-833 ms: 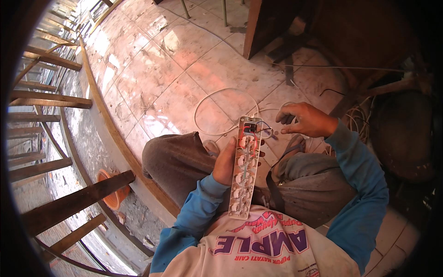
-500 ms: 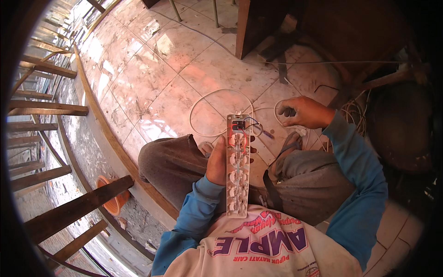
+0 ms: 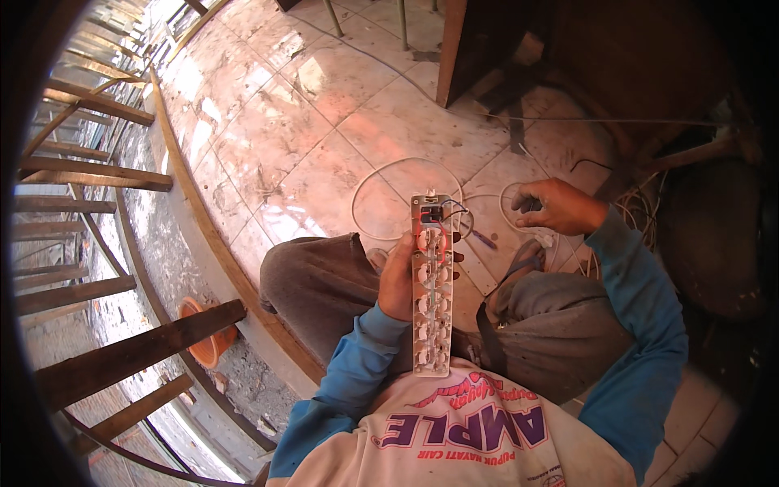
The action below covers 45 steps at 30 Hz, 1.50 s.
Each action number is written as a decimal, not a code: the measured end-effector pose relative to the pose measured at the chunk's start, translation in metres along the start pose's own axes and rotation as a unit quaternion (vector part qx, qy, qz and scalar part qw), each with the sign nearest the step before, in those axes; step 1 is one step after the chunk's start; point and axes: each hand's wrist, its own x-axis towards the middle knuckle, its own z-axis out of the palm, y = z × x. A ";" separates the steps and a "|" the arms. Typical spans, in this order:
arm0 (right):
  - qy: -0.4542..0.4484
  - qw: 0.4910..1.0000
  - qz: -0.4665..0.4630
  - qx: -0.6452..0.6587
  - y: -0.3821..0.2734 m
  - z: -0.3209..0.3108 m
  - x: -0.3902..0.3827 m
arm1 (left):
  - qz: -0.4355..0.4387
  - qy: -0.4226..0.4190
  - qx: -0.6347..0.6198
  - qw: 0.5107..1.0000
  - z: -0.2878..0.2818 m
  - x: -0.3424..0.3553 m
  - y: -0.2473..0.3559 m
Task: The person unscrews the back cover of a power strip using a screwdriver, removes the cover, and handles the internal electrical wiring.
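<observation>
Shirtfront (image 3: 361, 458), pale with purple and pink print, fills the lower edge between blue sleeves (image 3: 633, 390). Just beyond it, an opened power strip (image 3: 432, 296) points away from the body, its row of contacts facing up and a black switch (image 3: 431, 214) with red wires near its far end. The left hand (image 3: 396, 280) grasps the strip along its left side, fingertips showing past the right edge. Apart from the strip, the right hand (image 3: 564, 207) is raised with fingers curled; whether they pinch the white cable (image 3: 354, 203) close by, I cannot tell. Grey trousers (image 3: 312, 284) cover the bent legs. The cable loops over the tiled floor (image 3: 300, 162). Leftward sits an orange pot (image 3: 213, 354); farther off stands a brown wooden panel (image 3: 452, 53).
</observation>
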 end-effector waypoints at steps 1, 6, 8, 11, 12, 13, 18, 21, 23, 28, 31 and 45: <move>-0.001 1.000 -0.004 -0.006 -0.001 0.000 0.001 | 0.002 0.000 -0.004 1.000 0.000 0.000 -0.001; -0.010 1.000 0.013 -0.018 -0.007 -0.003 0.001 | 0.000 -0.004 -0.002 1.000 -0.007 0.003 -0.005; -0.011 1.000 0.014 -0.014 -0.007 -0.003 0.002 | -0.004 -0.002 -0.004 1.000 -0.005 0.003 -0.005; -0.010 1.000 0.010 -0.007 -0.005 -0.001 0.003 | 0.003 0.014 -0.001 1.000 -0.004 0.002 -0.006; -0.009 1.000 0.008 -0.004 -0.005 0.000 0.004 | -0.005 0.014 -0.013 1.000 -0.004 0.001 -0.005; -0.013 1.000 0.014 -0.005 -0.007 0.000 0.004 | -0.013 0.013 -0.024 1.000 -0.003 0.001 -0.005; -0.043 0.999 0.011 -0.014 -0.017 0.001 0.002 | -0.001 0.018 -0.025 1.000 -0.006 0.003 -0.005; -0.115 0.992 0.035 0.040 -0.035 0.011 0.002 | 0.024 0.035 0.001 0.999 0.000 0.004 0.001; -0.146 0.987 -0.016 0.065 -0.042 0.026 0.002 | 0.046 0.041 0.011 0.998 0.008 0.009 0.004; -0.157 0.964 -0.044 0.210 -0.065 0.065 0.004 | 0.059 0.039 0.004 0.997 -0.002 0.021 0.010; -0.162 0.941 0.000 0.298 -0.073 0.076 0.005 | 0.072 0.064 -0.018 0.995 0.004 0.023 0.012; -0.135 0.893 0.079 0.421 -0.020 0.125 0.067 | 0.211 0.321 0.130 0.914 -0.012 0.014 0.015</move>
